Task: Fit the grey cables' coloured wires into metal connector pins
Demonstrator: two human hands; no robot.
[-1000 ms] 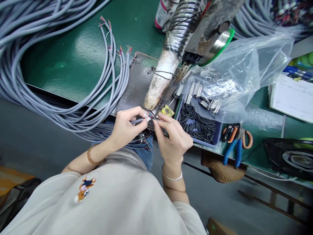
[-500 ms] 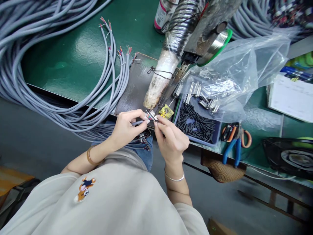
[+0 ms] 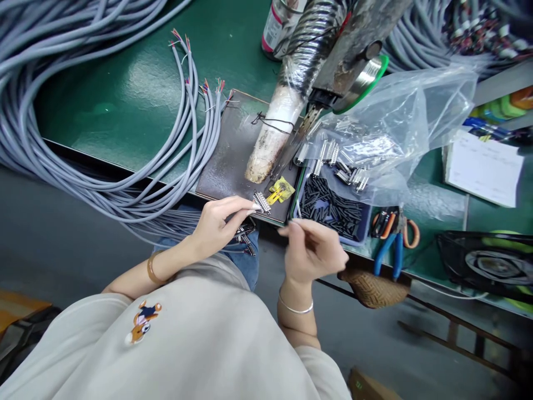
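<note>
My left hand (image 3: 219, 222) pinches the end of a grey cable whose tip carries a small metal connector (image 3: 261, 201), held just over the bench's front edge beside a dark work plate (image 3: 233, 155). My right hand (image 3: 312, 250) hangs apart from the connector, below the blue tray (image 3: 368, 219) of short black tubes. Its fingers are loosely curled and motion-smeared, so I cannot see anything in them. A yellow scrap (image 3: 282, 190) lies right of the connector. A wrapped soldering tool (image 3: 283, 111) leans down onto the plate.
Coils of grey cable (image 3: 83, 72) fill the left of the green bench (image 3: 125, 100), stripped ends (image 3: 200, 83) pointing up. A clear bag of metal connectors (image 3: 375, 133) sits above the tray. Blue and orange pliers (image 3: 393, 244), a white paper (image 3: 483, 166) and a bottle (image 3: 277, 25) lie nearby.
My right hand has let go of the connector and dropped down and to the right. The left hand keeps the cable end and has lowered slightly.
</note>
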